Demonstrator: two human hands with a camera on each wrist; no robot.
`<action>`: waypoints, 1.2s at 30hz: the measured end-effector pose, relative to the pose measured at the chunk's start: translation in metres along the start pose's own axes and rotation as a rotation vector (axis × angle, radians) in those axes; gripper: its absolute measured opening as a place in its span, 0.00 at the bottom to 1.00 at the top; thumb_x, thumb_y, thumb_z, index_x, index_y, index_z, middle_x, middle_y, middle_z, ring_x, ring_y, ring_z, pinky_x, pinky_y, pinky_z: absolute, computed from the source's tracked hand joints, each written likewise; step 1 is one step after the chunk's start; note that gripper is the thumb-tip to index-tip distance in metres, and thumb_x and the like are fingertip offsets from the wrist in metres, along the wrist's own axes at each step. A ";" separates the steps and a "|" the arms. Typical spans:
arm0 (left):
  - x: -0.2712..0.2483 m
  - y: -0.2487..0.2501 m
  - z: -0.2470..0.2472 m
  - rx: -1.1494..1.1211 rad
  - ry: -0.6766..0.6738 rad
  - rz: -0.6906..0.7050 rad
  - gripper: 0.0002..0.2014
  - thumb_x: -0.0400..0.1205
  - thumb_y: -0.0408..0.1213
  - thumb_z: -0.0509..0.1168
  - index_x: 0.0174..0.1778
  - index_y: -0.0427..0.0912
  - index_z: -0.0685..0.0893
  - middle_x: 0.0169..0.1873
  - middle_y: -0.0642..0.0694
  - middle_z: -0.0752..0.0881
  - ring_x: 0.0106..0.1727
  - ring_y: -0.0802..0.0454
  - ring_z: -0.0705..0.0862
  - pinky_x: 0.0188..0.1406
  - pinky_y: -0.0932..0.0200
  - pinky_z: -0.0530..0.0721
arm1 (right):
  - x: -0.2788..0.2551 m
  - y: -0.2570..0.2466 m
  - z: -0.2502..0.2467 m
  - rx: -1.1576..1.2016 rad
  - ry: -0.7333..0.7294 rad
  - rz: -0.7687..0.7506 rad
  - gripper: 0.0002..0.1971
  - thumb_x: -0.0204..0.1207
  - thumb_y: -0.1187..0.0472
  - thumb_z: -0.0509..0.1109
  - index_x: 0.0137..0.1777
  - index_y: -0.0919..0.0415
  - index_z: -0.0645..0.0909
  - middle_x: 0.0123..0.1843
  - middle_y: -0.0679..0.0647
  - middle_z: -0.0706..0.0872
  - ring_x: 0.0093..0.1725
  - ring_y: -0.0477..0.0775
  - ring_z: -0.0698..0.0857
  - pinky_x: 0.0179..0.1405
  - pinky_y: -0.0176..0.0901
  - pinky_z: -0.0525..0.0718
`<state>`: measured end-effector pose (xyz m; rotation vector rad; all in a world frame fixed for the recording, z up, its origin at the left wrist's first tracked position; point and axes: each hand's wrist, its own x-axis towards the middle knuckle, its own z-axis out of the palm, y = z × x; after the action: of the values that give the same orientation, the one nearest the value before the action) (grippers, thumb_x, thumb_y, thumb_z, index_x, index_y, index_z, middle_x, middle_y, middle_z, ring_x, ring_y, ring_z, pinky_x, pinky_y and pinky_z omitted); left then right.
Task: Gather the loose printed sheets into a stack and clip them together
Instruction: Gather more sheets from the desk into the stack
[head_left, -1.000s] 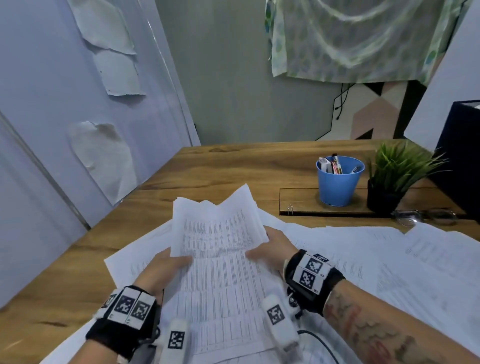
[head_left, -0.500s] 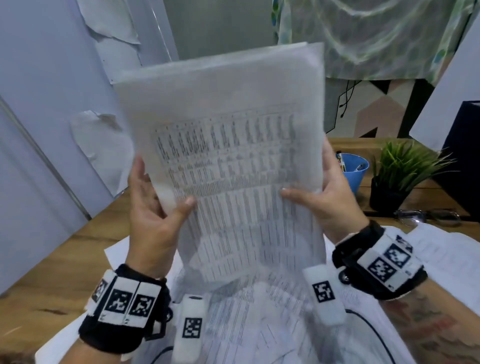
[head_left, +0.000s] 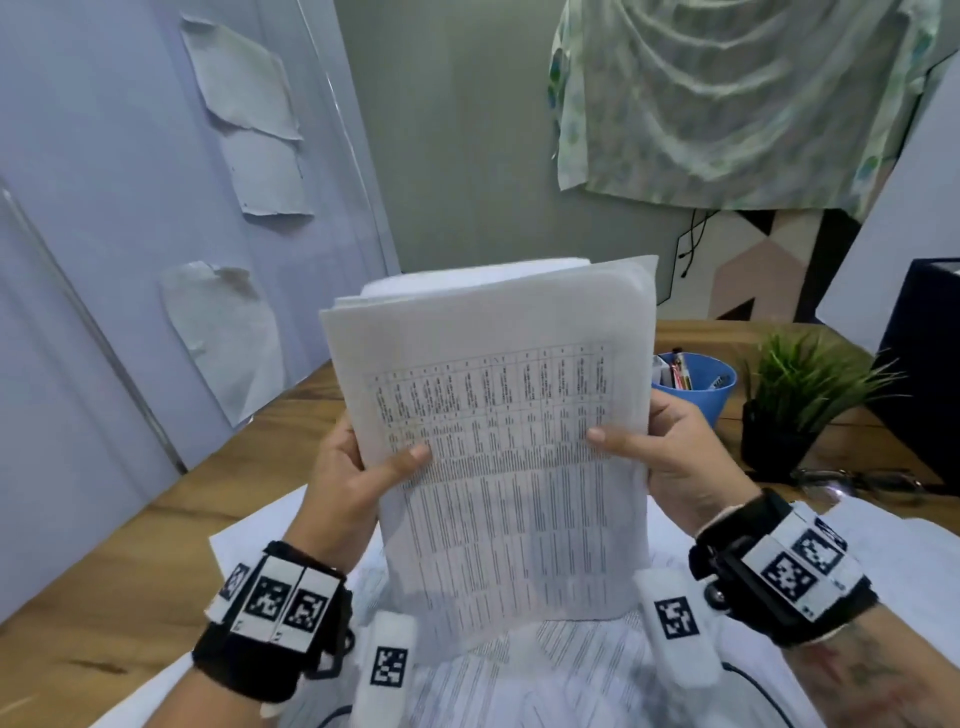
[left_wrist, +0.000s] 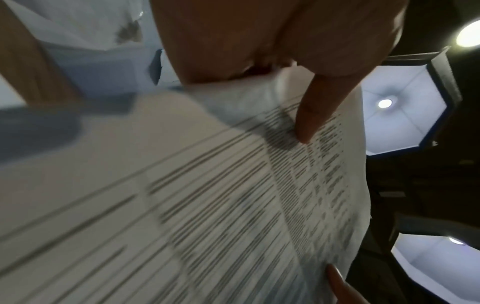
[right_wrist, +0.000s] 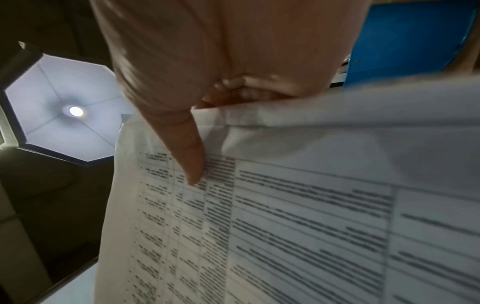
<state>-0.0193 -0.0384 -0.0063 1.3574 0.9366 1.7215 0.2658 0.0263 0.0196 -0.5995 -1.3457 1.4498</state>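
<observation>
A stack of printed sheets (head_left: 498, 441) with dense tables stands upright above the desk, its top corners curling back. My left hand (head_left: 358, 467) grips its left edge, thumb on the front page. My right hand (head_left: 670, 457) grips the right edge the same way. The left wrist view shows the stack of sheets (left_wrist: 207, 195) with my thumb (left_wrist: 314, 115) pressed on the print; the right wrist view shows the stack of sheets (right_wrist: 298, 216) under my right thumb (right_wrist: 187, 152). More loose sheets (head_left: 571, 670) lie flat on the desk below. I see no clip in either hand.
On the wooden desk (head_left: 104, 571) behind the stack stand a blue cup (head_left: 701, 384) of pens and a potted plant (head_left: 800, 395). Glasses (head_left: 857, 480) lie by the plant. A dark box (head_left: 924, 374) stands at the far right, a wall close on the left.
Both hands lifted the sheets off the desk and stood them upright. Since half a second ago the stack has come down lower and its sheets have drawn closer together.
</observation>
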 end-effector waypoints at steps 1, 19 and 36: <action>0.003 0.003 -0.001 -0.017 -0.001 0.014 0.20 0.70 0.24 0.74 0.56 0.42 0.91 0.53 0.44 0.98 0.54 0.46 0.97 0.52 0.53 0.96 | 0.001 -0.002 0.001 0.024 0.001 -0.006 0.21 0.63 0.75 0.74 0.58 0.68 0.85 0.54 0.63 0.92 0.53 0.61 0.92 0.52 0.52 0.91; -0.009 0.005 0.019 0.063 -0.048 0.052 0.20 0.64 0.57 0.89 0.51 0.60 0.99 0.55 0.53 0.98 0.59 0.51 0.96 0.60 0.50 0.96 | -0.005 -0.003 0.018 -0.039 0.060 -0.109 0.21 0.63 0.69 0.77 0.59 0.64 0.85 0.58 0.61 0.91 0.60 0.63 0.89 0.59 0.59 0.87; -0.015 -0.023 -0.068 0.375 0.200 -0.490 0.10 0.86 0.22 0.70 0.39 0.30 0.83 0.28 0.41 0.84 0.30 0.45 0.84 0.28 0.70 0.85 | 0.008 0.050 -0.021 -0.453 0.102 0.408 0.22 0.70 0.42 0.76 0.60 0.52 0.82 0.57 0.53 0.89 0.52 0.54 0.87 0.44 0.47 0.83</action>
<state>-0.0806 -0.0473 -0.0449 1.0619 1.6180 1.3589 0.2645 0.0496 -0.0301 -1.2870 -1.5400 1.4050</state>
